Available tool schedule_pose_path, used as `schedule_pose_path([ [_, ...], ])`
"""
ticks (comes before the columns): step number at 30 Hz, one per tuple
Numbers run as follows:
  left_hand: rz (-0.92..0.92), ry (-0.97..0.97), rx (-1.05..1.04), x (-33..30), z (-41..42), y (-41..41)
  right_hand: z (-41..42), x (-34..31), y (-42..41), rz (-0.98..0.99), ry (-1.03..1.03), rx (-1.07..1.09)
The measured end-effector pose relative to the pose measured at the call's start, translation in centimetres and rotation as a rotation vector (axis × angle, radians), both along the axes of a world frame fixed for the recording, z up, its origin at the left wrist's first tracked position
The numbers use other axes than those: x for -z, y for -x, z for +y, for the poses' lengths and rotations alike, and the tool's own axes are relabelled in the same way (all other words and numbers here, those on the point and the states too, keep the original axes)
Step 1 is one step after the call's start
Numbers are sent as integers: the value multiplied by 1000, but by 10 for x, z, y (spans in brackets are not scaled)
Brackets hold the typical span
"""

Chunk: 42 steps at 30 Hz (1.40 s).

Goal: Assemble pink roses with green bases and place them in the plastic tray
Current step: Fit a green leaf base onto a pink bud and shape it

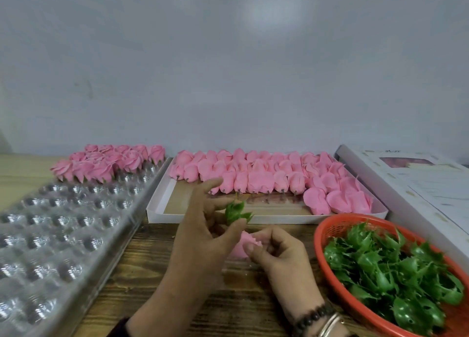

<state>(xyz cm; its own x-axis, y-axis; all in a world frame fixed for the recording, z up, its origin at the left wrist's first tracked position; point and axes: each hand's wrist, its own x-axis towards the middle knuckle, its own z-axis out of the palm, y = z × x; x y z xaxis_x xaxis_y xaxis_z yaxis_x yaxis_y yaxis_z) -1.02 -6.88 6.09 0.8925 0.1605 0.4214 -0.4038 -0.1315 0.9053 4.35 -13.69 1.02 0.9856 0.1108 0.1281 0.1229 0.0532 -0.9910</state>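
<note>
The left hand pinches a green base between thumb and fingers; the right hand curls around a pink rose just below it. Finished roses fill the plastic tray's far end.

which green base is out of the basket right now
The green base pinched in the left hand, above the pink rose the right hand holds; the others lie in the orange basket.
</note>
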Motion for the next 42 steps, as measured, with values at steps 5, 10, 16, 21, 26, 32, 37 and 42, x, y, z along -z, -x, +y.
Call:
schedule_pose_path([
  [5,153,213,-115,28,27,9,-68,-3,21,-57,-116,100],
  [10,280,381,0,37,25,2,-66,0,19,-39,-289,84],
  [16,260,367,68,40,27,2,-60,-7,29,-83,-227,56],
  [21,254,309,99,40,25,3,-58,-14,33,-151,-103,69],
  [26,254,262,99,40,23,4,-56,-12,35,-227,2,89],
  [32,291,271,152,44,22,5,-56,-9,34,-279,88,130],
  [37,339,447,214,47,19,5,-55,-11,36,-371,192,140],
  [42,348,587,258,45,18,5,-54,-14,38,-538,337,140],
])
